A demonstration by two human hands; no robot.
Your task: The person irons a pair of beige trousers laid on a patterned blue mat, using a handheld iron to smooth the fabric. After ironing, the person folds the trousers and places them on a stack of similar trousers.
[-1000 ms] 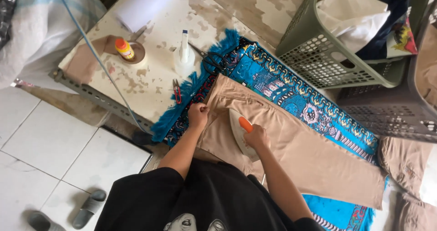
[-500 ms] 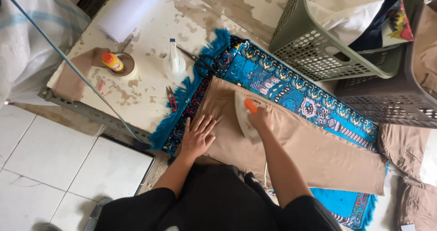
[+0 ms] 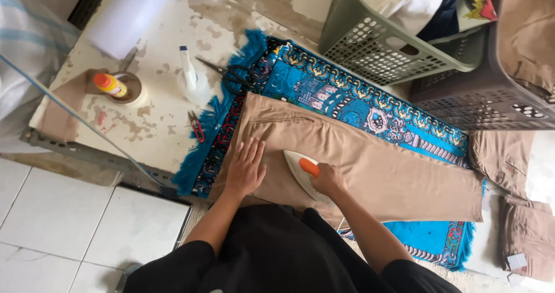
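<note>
Your right hand (image 3: 328, 179) fingers clamped on iron (image 3: 302, 171) at frame centre, on tan trousers (image 3: 370, 160), your left hand (image 3: 245, 169) flat, fingers apart, pressing trousers just left, blue rug (image 3: 324, 93) beneath

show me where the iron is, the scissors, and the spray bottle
iron (image 3: 300, 169), head view, on its white body beside the orange handle.
scissors (image 3: 234, 77), head view, on the black handles.
spray bottle (image 3: 193, 85), head view, on its clear body below the nozzle.
</note>
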